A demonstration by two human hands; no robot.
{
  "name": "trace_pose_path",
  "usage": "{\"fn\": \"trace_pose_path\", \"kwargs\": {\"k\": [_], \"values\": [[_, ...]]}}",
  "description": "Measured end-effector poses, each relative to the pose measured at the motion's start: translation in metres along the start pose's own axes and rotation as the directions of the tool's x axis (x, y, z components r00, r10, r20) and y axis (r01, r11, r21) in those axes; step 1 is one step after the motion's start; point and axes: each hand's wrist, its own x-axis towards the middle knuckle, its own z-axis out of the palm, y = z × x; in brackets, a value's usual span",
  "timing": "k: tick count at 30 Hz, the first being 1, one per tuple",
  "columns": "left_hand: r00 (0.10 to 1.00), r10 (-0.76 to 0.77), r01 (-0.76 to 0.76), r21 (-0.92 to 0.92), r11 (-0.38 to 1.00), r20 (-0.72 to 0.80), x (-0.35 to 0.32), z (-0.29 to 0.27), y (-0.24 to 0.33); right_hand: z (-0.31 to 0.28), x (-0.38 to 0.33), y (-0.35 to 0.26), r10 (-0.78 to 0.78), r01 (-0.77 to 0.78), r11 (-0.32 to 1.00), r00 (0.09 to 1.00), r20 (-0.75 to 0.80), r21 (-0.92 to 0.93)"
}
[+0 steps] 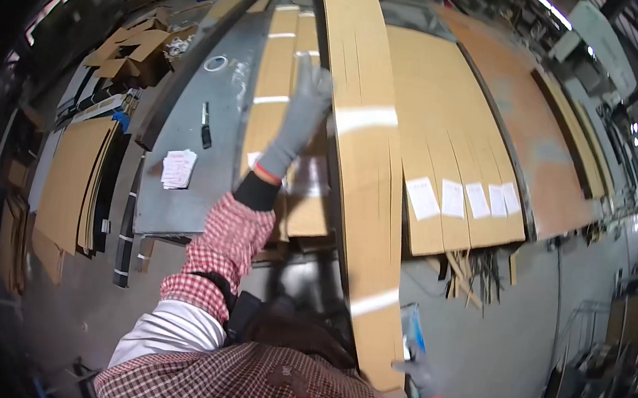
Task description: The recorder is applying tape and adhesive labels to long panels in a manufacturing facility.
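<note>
A long bundle of cardboard strips [364,173], banded with white straps, slants from the top of the view down to my right side. It lies across, and partly hides, the stacks behind it. My left hand [310,101], in a grey glove, is at the bundle's left edge with its fingers stretched and somewhat blurred; whether it presses on the side I cannot tell. Close to my body, my gloved right hand [421,374] is closed at the right edge of the bundle's near end. Its lower fingers are hidden.
To the left, a grey table [219,150] bears a black-handled cutter [205,136], paper slips [178,169] and a tape roll [215,63]. On the right stands a wide cardboard stack [452,120] with white labels. Cardboard sheets [72,181] and an open carton [136,55] are at far left.
</note>
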Motion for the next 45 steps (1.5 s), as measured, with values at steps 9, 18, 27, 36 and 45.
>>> {"fn": "trace_pose_path", "kwargs": {"k": [9, 18, 27, 36, 45], "values": [[0.854, -0.499, 0.514, 0.086, 0.853, -0.15, -0.222, -0.101, 0.039, 0.14, 0.361, -0.232, -0.526, 0.539, 0.839, 0.84, -0.137, 0.082], [0.597, -0.694, 0.701, -0.159, 0.695, -0.402, -0.371, -0.166, 0.05, 0.156, 0.412, -0.268, -0.404, 0.374, 0.867, 0.914, 0.024, 0.328], [0.789, -0.578, 0.614, 0.263, 0.744, -0.207, -0.316, -0.13, 0.047, 0.147, 0.411, -0.287, -0.517, 0.49, 0.82, 0.856, -0.015, -0.296], [0.778, -0.423, 0.443, 0.072, 0.894, 0.464, -0.259, 0.006, 0.055, 0.11, 0.38, -0.253, -0.417, 0.537, 0.663, 0.843, 0.339, -0.521], [0.976, -0.027, -0.144, 0.732, 0.666, 0.217, -0.2, 0.145, -0.014, -0.081, 0.133, -0.066, -0.307, 0.225, 0.94, 0.884, -0.353, -0.255]]}}
